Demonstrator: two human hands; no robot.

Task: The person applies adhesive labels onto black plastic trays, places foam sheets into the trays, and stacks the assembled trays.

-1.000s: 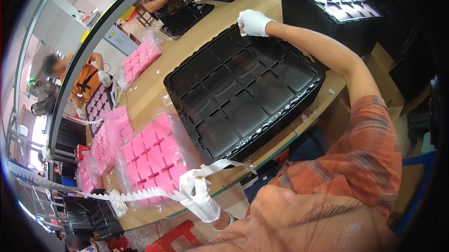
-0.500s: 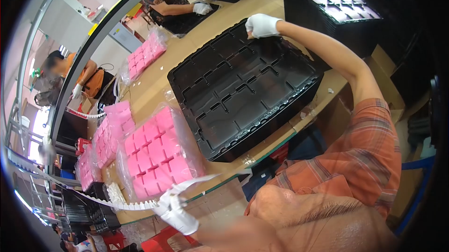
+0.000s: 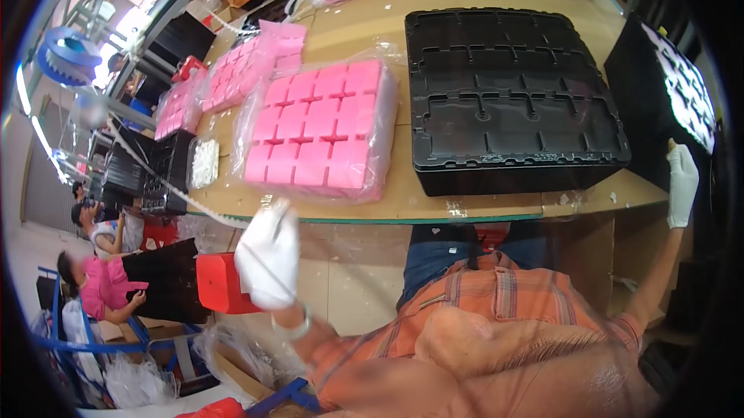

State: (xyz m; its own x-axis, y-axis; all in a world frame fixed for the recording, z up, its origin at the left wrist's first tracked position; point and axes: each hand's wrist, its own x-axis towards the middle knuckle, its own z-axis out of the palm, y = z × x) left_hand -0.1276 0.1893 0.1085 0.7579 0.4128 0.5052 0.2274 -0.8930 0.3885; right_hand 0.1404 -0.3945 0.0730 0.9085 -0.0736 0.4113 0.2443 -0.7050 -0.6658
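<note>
My left hand (image 3: 269, 255), in a white glove, is closed at the table's front edge. A long, narrow white strip (image 3: 147, 164) with regular notches runs down into it from the upper left. My right hand (image 3: 682, 183), also gloved, is at the far right beside a tall stack of black trays (image 3: 647, 100). It is seen edge-on with fingers together and a bare fingertip showing; anything between them is hidden. Between the hands, a black moulded tray stack (image 3: 511, 108) lies on the table. Left of it is a plastic-wrapped block of pink foam pieces (image 3: 314, 127).
More wrapped pink foam blocks (image 3: 232, 73) lie farther left on the brown table (image 3: 349, 26). A small bag of white pieces (image 3: 205, 164) sits near its left edge. Below are a red stool (image 3: 221, 282) and a person in pink (image 3: 112, 286). A blue reel (image 3: 70, 57) hangs upper left.
My right hand has left the far edge of the black tray and swung down to the far right. My left hand remains closed at the strip. The view has turned and moved back.
</note>
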